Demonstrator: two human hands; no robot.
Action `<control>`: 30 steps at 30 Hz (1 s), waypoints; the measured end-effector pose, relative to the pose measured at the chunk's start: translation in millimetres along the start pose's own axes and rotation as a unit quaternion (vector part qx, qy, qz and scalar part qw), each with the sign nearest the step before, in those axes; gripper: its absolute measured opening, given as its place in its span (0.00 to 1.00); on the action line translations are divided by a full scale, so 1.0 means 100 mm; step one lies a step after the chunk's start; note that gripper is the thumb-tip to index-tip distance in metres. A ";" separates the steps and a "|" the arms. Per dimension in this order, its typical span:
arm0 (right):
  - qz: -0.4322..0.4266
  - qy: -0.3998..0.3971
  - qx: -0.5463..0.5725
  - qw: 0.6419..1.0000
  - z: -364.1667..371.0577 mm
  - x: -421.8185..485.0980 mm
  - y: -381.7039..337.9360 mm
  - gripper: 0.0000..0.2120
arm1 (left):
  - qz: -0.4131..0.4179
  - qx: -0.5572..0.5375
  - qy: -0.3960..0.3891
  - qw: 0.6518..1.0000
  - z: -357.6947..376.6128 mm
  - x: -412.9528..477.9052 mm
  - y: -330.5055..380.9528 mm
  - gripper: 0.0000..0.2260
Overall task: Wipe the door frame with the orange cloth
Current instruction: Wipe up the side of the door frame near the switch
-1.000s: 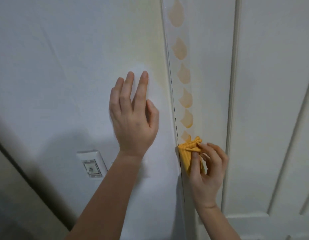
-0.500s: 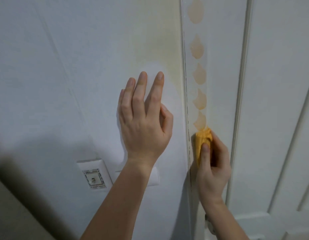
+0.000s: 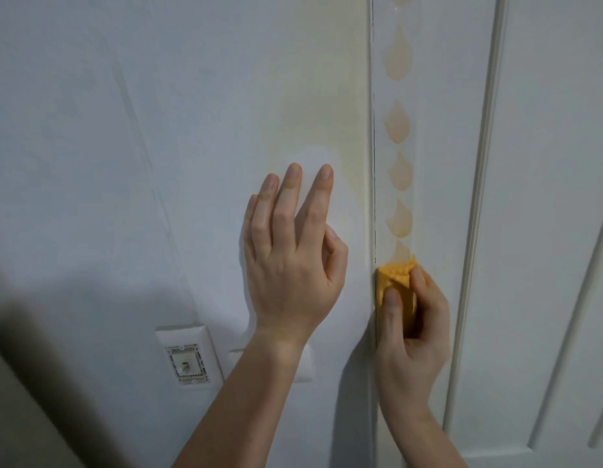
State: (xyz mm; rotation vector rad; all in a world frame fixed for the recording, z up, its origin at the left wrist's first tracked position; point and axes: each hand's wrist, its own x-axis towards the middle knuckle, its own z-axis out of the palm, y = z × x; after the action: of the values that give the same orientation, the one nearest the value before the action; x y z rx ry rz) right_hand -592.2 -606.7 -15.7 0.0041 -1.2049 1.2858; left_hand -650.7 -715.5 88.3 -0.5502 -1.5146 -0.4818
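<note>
While my view sweeps from the left, the first thing I meet is a wall switch (image 3: pixel 188 357) low on the white wall (image 3: pixel 90 130), and just right of it my left hand (image 3: pixel 293 265). It lies flat against the wall with fingers spread and nothing in it, forearm rising from below; I judge it is only bracing me. Its index finger sits near a yellowish patch (image 3: pixel 313 106) that runs up beside the frame.

Further right is the door frame (image 3: pixel 438 163), a glossy white strip with a column of pale orange, leaf-shaped reflections (image 3: pixel 398 170) above the cloth. The orange cloth (image 3: pixel 396 282) is bunched into a small pad and pressed against the frame's left face, just beside the dark seam where frame meets wall. My right hand (image 3: pixel 414 319) is clamped on it, thumb on the front, fingers curled behind, wrist bent upward from below.

I expect the cloth to be soft, light and easily crushed, likely to slip or unfold if held loosely, so gripping the folded bulk and pressing firmly seems right. Beyond it stands the panelled door (image 3: pixel 546 197).
</note>
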 end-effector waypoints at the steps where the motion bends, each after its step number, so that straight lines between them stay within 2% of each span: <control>1: -0.001 -0.004 0.004 1.000 0.03 0.12 -0.03 0.17 | -0.002 0.001 0.001 1.000 0.00 0.00 0.00 0.26; 5: 0.026 -0.008 0.022 0.999 -0.03 0.36 -0.06 0.12 | -0.011 0.000 -0.001 1.000 -0.01 0.01 0.02 0.26; 8: 0.057 -0.007 0.018 0.998 -0.07 0.06 -0.04 0.16 | -0.008 -0.001 -0.008 1.000 -0.02 0.01 0.02 0.25; 10: 0.031 -0.014 0.017 0.999 0.00 0.06 -0.07 0.18 | -0.006 0.003 -0.008 1.000 -0.02 0.02 0.02 0.25; 14: 0.026 -0.018 0.047 0.998 0.09 0.56 -0.15 0.12 | -0.008 0.004 -0.004 1.000 -0.01 0.02 0.03 0.25; 16: 0.039 -0.017 0.040 0.998 0.01 0.50 -0.14 0.11 | -0.012 0.000 -0.005 1.000 -0.01 0.02 0.02 0.24; 19: 0.059 -0.033 0.016 0.998 -0.03 0.17 -0.13 0.20 | -0.012 -0.008 -0.005 1.000 -0.01 0.01 0.01 0.25; 21: 0.022 -0.043 -0.003 0.999 0.03 0.18 -0.15 0.26 | -0.009 -0.013 -0.004 1.000 0.00 0.02 0.01 0.25; 22: 0.013 -0.047 -0.005 0.999 0.07 0.28 -0.17 0.25 | -0.010 -0.014 -0.001 1.000 0.00 0.02 0.01 0.25; 25: 0.022 -0.057 0.029 0.998 0.07 0.59 -0.25 0.12 | -0.025 -0.028 0.010 0.999 0.00 0.05 0.02 0.24; 30: -0.016 -0.067 0.022 0.997 -0.12 0.38 -0.11 0.14 | -0.031 -0.028 0.009 0.999 -0.04 0.26 0.04 0.25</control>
State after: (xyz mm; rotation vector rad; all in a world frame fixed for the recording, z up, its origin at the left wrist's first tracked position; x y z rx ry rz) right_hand -583.9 -576.6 11.1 0.1426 -1.2856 1.3007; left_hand -644.7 -713.3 113.8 -0.5432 -1.5086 -0.5775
